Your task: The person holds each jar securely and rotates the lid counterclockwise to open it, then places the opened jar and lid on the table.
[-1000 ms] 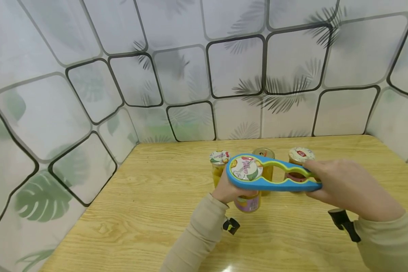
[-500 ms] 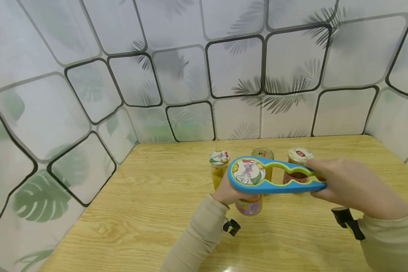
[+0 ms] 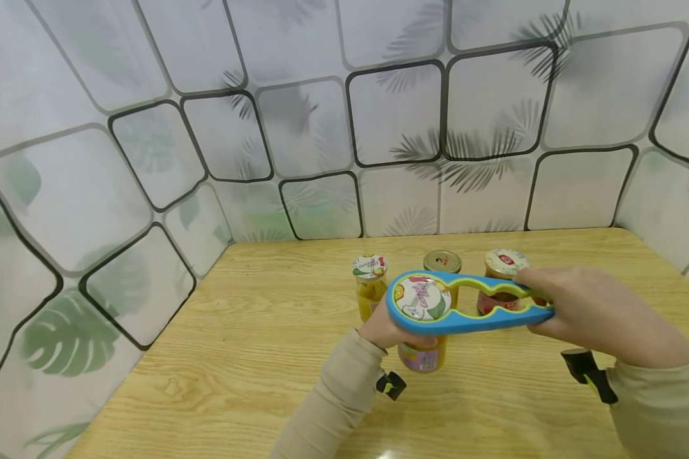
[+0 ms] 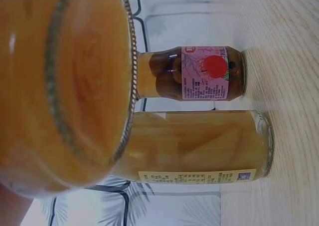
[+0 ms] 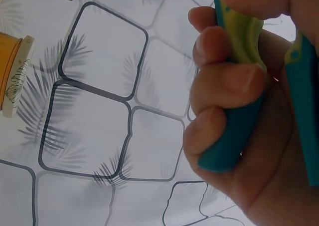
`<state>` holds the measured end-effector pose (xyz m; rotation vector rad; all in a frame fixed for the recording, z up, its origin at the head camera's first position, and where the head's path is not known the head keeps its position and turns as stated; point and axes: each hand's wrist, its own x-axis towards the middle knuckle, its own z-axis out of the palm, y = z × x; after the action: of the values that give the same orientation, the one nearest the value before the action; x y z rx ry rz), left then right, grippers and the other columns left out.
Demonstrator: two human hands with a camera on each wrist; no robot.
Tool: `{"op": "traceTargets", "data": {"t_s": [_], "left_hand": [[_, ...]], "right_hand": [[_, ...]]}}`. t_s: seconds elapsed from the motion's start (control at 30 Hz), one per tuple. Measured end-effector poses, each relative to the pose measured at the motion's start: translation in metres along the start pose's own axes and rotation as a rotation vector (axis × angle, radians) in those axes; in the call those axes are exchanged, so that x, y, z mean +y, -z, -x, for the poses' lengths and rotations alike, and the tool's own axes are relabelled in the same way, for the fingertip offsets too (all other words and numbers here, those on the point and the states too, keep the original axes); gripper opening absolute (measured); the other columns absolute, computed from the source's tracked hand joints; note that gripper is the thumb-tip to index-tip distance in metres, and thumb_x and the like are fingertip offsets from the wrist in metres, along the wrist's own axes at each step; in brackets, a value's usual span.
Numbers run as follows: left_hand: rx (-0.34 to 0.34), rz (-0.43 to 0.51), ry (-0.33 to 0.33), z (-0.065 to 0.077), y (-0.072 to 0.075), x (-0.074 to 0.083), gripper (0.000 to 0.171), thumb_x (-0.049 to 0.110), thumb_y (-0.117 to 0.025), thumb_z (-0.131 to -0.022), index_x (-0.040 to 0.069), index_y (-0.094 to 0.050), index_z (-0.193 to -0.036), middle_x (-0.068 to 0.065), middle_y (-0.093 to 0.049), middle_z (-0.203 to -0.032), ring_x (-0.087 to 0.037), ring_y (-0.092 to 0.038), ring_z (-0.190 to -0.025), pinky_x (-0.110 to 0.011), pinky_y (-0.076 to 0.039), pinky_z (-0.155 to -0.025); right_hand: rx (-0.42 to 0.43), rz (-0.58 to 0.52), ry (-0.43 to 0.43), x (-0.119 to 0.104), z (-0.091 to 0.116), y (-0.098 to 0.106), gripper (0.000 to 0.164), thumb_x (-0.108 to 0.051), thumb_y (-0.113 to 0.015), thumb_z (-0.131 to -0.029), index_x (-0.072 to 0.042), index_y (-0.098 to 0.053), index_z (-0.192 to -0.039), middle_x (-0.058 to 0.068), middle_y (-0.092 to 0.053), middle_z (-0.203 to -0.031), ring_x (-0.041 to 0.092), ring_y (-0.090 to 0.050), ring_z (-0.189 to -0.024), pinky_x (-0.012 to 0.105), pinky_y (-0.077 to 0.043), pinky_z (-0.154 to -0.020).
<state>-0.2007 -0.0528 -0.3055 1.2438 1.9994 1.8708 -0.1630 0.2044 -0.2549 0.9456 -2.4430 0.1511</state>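
Note:
A jar with a printed lid (image 3: pixel 422 298) and orange contents stands in the grip of my left hand (image 3: pixel 392 328), which wraps its side. Its lower body with a purple label (image 3: pixel 420 357) shows below the fingers in the head view. Close up in the left wrist view, the jar's glass base (image 4: pixel 92 76) is apart from the table. A blue and yellow-green jar opener (image 3: pixel 482 323) lies around the lid with its wide end. My right hand (image 3: pixel 597 319) grips the opener's two handles at the far end; in the right wrist view its fingers (image 5: pixel 227 84) curl round one handle.
Behind the hands stand a slim jar of yellow fruit (image 3: pixel 372 293), a tall jar with a gold lid (image 3: pixel 443 261) and a dark-filled jar with a pale lid (image 3: pixel 506 262). The wooden table (image 3: pixel 252 357) meets a patterned backdrop (image 3: pixel 399 115).
Jar and opener have come slightly down and nearer to me. My right hand has shifted a little to the right. Both hands keep their grip.

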Motion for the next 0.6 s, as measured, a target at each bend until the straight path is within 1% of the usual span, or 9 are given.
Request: {"op": "traceTargets", "data": {"t_s": [0.17,0.27,0.4,0.5,0.6], "left_hand": [[-0.01,0.002,0.012,0.001,-0.001,0.003,0.068,-0.021,-0.062,-0.057,-0.016,-0.035,-0.118,-0.034,-0.047,-0.107,-0.003,-0.05,-0.093,-0.031,-0.039,-0.091],[-0.016,-0.028,0.025,0.002,-0.002,0.007,0.069,-0.022,-0.062,-0.057,-0.016,-0.034,-0.119,-0.035,-0.046,-0.108,-0.004,-0.049,-0.094,-0.03,-0.038,-0.091],[-0.024,-0.066,0.019,0.003,-0.004,0.012,0.069,-0.023,-0.062,-0.057,-0.018,-0.033,-0.119,-0.037,-0.045,-0.108,-0.005,-0.048,-0.096,-0.029,-0.037,-0.092],[-0.025,-0.085,0.016,0.004,-0.004,0.014,0.069,-0.023,-0.063,-0.057,-0.018,-0.034,-0.119,-0.036,-0.045,-0.108,-0.012,-0.05,-0.098,-0.029,-0.038,-0.092],[-0.029,-0.089,0.021,0.003,-0.004,0.012,0.069,-0.022,-0.063,-0.057,-0.018,-0.034,-0.119,-0.036,-0.045,-0.109,-0.018,-0.05,-0.1,-0.029,-0.038,-0.092]], "right_hand": [[-0.029,-0.001,-0.016,0.001,0.001,0.001,0.036,-0.013,-0.077,-0.054,-0.022,-0.048,-0.073,-0.016,-0.035,-0.061,0.002,-0.03,-0.049,0.022,-0.026,-0.043],[-0.036,-0.004,-0.019,0.001,0.001,0.001,0.037,-0.013,-0.078,-0.054,-0.022,-0.047,-0.072,-0.016,-0.035,-0.061,0.002,-0.03,-0.05,0.022,-0.027,-0.043],[-0.036,-0.008,-0.016,0.002,0.001,0.0,0.038,-0.011,-0.078,-0.053,-0.022,-0.047,-0.072,-0.017,-0.036,-0.063,0.002,-0.031,-0.05,0.022,-0.028,-0.043],[-0.042,-0.011,-0.018,0.003,0.001,0.0,0.038,-0.011,-0.079,-0.053,-0.022,-0.047,-0.072,-0.017,-0.037,-0.064,0.002,-0.032,-0.051,0.022,-0.029,-0.044],[-0.058,-0.014,-0.027,0.003,0.001,0.0,0.037,-0.012,-0.08,-0.055,-0.022,-0.048,-0.073,-0.016,-0.037,-0.065,0.002,-0.033,-0.052,0.022,-0.029,-0.044]]}}
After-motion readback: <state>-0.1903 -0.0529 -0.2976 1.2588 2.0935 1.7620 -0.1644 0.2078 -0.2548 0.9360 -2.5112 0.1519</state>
